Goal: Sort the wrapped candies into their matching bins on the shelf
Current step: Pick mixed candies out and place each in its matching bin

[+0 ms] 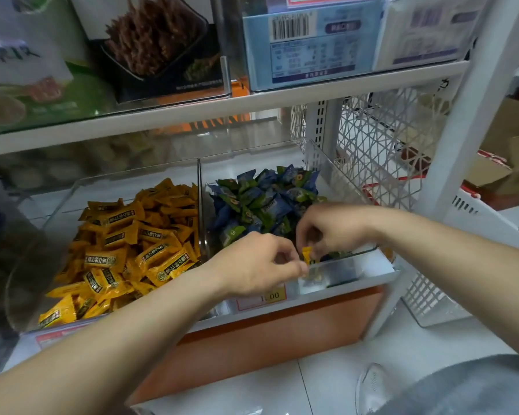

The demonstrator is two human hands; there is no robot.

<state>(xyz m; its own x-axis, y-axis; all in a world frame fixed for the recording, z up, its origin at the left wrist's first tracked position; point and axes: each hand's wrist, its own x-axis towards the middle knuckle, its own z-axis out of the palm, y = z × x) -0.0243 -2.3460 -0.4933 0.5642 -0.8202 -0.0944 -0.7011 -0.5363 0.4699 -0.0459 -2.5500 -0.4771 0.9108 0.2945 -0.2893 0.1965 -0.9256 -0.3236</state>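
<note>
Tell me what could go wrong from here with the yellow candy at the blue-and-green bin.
1. The right hand pinches the yellow candy only by its top end over the blue-and-green bin; a slip would likely drop it back among the wrong candies.
2. The left hand crowds the same spot, so a handover could knock it loose.
3. The clear divider stands high before the yellow bin; a low carry might catch on it.

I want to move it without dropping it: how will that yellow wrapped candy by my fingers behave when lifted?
The yellow candy is small against the right hand, so it is probably very light. Its wrapper looks glossy, so it may be slippery; a pinch on the body likely holds better than one on the crimped end. It looks flat-sided, so it should not roll.
</note>
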